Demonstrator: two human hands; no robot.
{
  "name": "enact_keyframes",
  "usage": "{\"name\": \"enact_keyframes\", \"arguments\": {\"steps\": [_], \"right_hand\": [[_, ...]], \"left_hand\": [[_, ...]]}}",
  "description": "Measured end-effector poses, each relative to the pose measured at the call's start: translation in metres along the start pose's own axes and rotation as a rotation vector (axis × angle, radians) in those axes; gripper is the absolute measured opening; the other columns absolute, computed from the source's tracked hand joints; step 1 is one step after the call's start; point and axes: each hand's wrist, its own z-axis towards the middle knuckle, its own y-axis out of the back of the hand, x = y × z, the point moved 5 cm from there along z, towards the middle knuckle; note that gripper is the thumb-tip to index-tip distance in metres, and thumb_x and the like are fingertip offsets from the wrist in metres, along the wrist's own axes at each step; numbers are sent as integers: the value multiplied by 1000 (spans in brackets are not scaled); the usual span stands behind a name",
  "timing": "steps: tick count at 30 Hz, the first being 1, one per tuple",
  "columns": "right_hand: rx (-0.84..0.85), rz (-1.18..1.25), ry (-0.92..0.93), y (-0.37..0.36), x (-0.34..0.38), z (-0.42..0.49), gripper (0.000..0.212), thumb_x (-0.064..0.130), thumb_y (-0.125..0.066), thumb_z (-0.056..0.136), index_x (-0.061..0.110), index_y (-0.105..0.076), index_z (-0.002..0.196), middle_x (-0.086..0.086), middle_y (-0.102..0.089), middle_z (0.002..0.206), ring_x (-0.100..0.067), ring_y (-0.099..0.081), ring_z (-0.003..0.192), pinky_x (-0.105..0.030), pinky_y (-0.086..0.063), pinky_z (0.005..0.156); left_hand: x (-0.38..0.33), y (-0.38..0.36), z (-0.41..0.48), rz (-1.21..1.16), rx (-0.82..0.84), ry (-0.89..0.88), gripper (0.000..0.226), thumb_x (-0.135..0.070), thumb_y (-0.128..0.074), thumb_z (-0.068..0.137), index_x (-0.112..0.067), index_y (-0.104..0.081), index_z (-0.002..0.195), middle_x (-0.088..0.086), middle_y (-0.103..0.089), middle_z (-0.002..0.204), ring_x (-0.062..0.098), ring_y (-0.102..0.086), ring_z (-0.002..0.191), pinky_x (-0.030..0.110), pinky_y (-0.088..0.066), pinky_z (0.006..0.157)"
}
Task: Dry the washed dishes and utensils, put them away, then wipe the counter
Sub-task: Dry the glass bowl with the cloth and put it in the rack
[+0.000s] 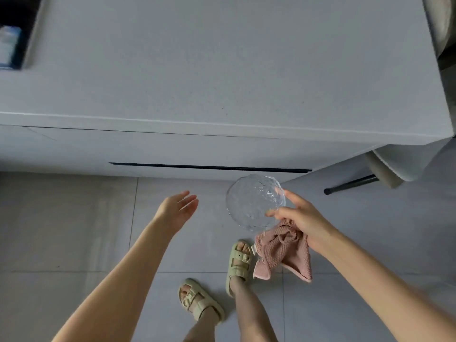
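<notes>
A clear textured glass bowl (pixel 251 202) hangs tilted in the air below the counter's front edge, pinched at its rim by my right hand (pixel 299 219). The same hand also grips a bunched pink waffle-weave cloth (pixel 283 250), which dangles beneath it. My left hand (pixel 177 209) is held out to the left of the bowl with straight fingers, holding nothing and touching nothing. The grey counter (pixel 197 70) fills the upper half of the view, bare where it shows.
Below the counter runs a drawer front with a dark handle slot (pixel 209 167). A dark sink recess (pixel 14 33) sits at the far left. A chair with a black leg (pixel 352 185) stands to the right. My sandalled feet (pixel 239 264) stand on grey floor tiles.
</notes>
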Motion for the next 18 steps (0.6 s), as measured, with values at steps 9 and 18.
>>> {"name": "enact_keyframes", "arguments": {"steps": [9, 18], "right_hand": [[-25, -16, -61, -4, -55, 124, 53, 4, -71, 77, 44, -53, 105, -21, -71, 97, -27, -70, 89, -42, -57, 84], [-6, 22, -31, -3, -78, 162, 60, 2, -67, 77, 32, -55, 127, -20, -71, 102, -33, -69, 95, -52, -53, 90]], "left_hand": [[-13, -48, 163, -247, 18, -116, 35, 12, -35, 94, 2, -48, 125, 12, -49, 129, 29, -45, 126, 39, -37, 109], [-21, -43, 192, -202, -41, -153, 24, 15, -35, 85, 1, -55, 84, 13, -58, 93, 22, -63, 84, 39, -55, 85]]}}
